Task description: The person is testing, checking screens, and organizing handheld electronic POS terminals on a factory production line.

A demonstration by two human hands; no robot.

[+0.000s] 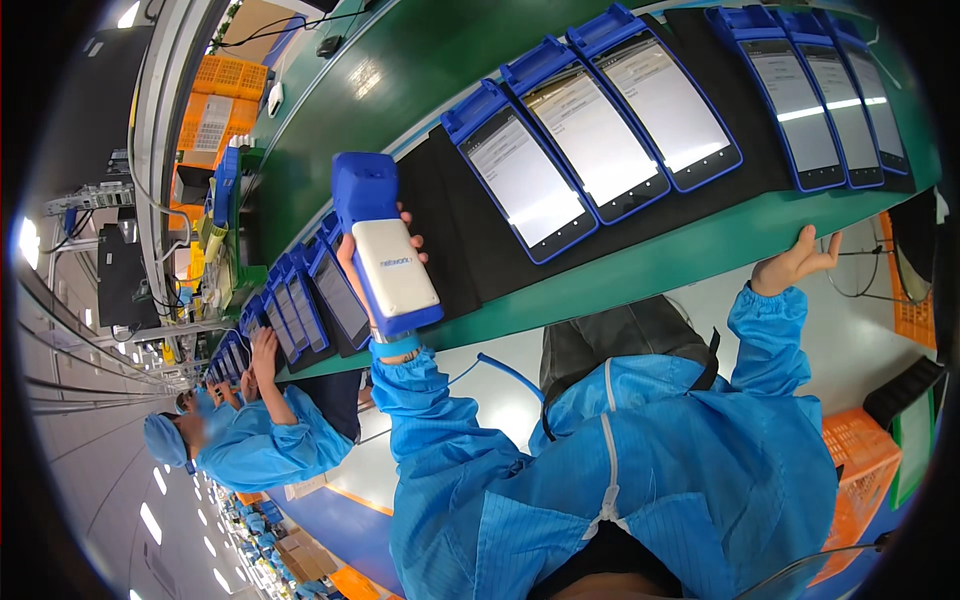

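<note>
My left hand (347, 257) is wrapped round a handheld terminal (400, 265), lifted above the bench's near edge. Its white back panel with blue casing faces up, and the blue bulky end points away from me. The palm is hidden behind it. My right hand (793, 265) holds nothing; its fingers are stretched out at the bench's front edge, and I cannot tell whether they touch it. Between the hands, three blue-framed terminals (604, 128) lie screen up with lit screens on a black mat (432, 190). More such terminals (812, 110) lie overlapping at the far right.
The green bench (350, 90) runs from left to right. Further left lie several more terminals (297, 302), with a co-worker (270, 440) in blue beside them. Orange crates (215, 105) stand beyond the bench; another orange crate (855, 455) is at my right. A blue cord (510, 370) hangs near my left sleeve.
</note>
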